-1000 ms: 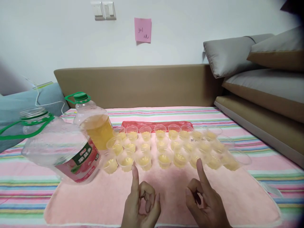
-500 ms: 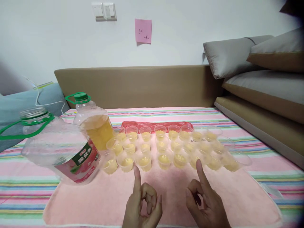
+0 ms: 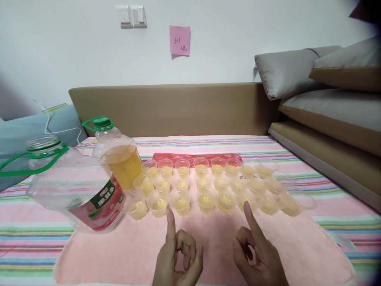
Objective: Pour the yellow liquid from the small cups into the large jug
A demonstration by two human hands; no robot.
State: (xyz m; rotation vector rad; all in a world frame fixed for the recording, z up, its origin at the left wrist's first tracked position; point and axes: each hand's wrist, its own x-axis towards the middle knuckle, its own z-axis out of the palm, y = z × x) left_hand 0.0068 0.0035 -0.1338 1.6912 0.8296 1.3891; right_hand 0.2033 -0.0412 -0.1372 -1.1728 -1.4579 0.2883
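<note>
My left hand [image 3: 170, 262] is over the pink towel [image 3: 125, 254], index finger raised, the other fingers curled and the thumb apart, with nothing in it. A matching pose shows in my right hand [image 3: 264, 260], also holding nothing. Just beyond the fingertips stand rows of clear plastic cups [image 3: 206, 202], each with some pale yellow liquid. The left index tip is nearest a front-row cup [image 3: 158, 203]; the right index tip overlaps another in the picture, and contact cannot be judged. On the left stand an uncapped, seemingly empty plastic bottle [image 3: 71, 171] and a green-capped juice bottle [image 3: 122, 165].
A red plastic bag [image 3: 196, 157] lies behind the cups. Grey cushions [image 3: 285, 73] are stacked at the right. A brown headboard [image 3: 172, 109] runs along the back, below a pink note [image 3: 180, 41]. Striped cloth [image 3: 29, 234] lies beneath the towel.
The right index fingertip has shifted slightly left and down. The left hand is almost still, and the cups and bottles stay in place.
</note>
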